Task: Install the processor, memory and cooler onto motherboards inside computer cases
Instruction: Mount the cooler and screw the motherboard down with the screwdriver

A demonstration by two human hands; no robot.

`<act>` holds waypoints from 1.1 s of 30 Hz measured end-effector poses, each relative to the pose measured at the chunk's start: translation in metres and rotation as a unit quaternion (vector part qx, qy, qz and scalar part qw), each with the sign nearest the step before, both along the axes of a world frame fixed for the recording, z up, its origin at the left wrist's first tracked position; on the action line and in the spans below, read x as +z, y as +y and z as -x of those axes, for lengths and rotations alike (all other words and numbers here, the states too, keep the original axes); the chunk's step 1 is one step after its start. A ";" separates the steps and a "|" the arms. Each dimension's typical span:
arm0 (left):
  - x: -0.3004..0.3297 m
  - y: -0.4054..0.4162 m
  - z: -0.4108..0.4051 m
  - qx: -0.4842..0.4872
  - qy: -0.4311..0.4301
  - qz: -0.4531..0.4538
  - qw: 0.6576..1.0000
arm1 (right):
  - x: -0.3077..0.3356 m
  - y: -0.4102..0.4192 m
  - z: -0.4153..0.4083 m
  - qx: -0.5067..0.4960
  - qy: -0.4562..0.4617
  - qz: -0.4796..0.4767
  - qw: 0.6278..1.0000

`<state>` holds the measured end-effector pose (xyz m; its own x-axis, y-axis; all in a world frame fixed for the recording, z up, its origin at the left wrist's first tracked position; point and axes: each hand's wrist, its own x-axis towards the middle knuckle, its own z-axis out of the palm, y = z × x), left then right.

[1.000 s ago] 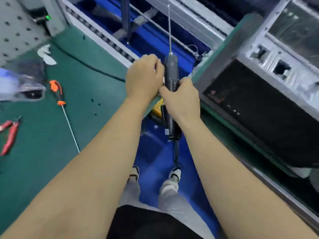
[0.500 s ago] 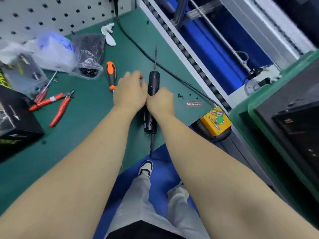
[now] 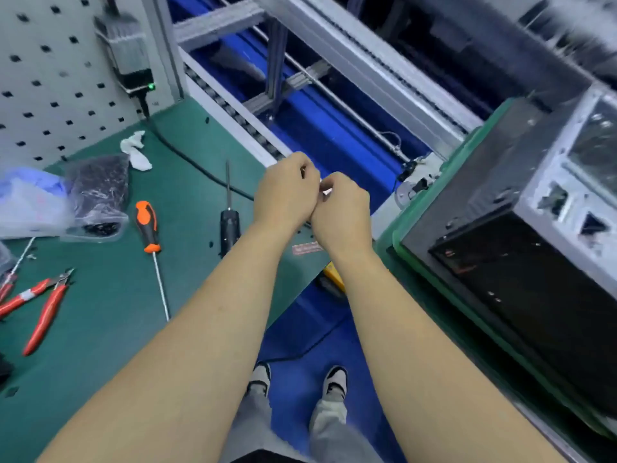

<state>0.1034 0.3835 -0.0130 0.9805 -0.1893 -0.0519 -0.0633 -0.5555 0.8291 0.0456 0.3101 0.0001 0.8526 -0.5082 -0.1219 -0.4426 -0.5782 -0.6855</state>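
My left hand (image 3: 287,192) and my right hand (image 3: 344,212) meet knuckle to knuckle above the right edge of the green bench mat (image 3: 110,345). Their fingers are curled and pinch a small pale piece (image 3: 326,189) between them; I cannot make out what it is. The black electric screwdriver (image 3: 229,225) lies on the mat just left of my left wrist, bit pointing away from me. The computer case (image 3: 521,262), black-sided with a silver rear panel, stands in a green tray (image 3: 405,230) to the right of my right hand.
An orange-handled screwdriver (image 3: 147,225), red pliers (image 3: 43,305) and plastic bags of small parts (image 3: 96,192) lie on the mat's left. A pegboard (image 3: 50,78) stands behind. A yellow button box (image 3: 334,279) sits under my right forearm. A roller conveyor (image 3: 233,111) runs beyond the bench.
Both hands let go of the electric screwdriver, which now lies on the mat. They lifted to the right and now pinch a small pale piece. The view swung back towards the case.
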 end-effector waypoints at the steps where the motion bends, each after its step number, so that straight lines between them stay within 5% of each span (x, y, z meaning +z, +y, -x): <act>1: 0.022 -0.031 0.001 -0.030 -0.028 0.016 0.999 | 0.023 -0.027 0.007 -0.023 -0.028 0.021 0.999; 7: 0.141 -0.217 0.059 -0.244 -0.161 0.057 0.955 | 0.128 -0.183 0.090 -0.181 -0.130 0.109 0.969; 13: 0.120 -0.322 0.129 -0.369 -0.238 -0.067 0.896 | 0.121 -0.293 0.186 -0.216 0.060 0.250 0.942; 20: 0.081 -0.354 0.151 -0.398 -0.271 -0.126 0.867 | 0.088 -0.330 0.217 -0.246 0.126 0.250 0.928; 26: 0.081 -0.352 0.155 -0.410 -0.307 -0.167 0.843 | 0.088 -0.329 0.210 -0.232 0.095 0.243 0.937; 33: 0.085 -0.347 0.157 -0.409 -0.287 -0.151 0.853 | 0.094 -0.314 0.215 -0.265 -0.005 0.177 0.948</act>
<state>-0.0537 0.0364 0.0725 0.4070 -0.8854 0.2246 -0.8797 -0.3138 0.3573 -0.1694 -0.0043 0.0937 0.4655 -0.8734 0.1432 -0.7297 -0.4703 -0.4964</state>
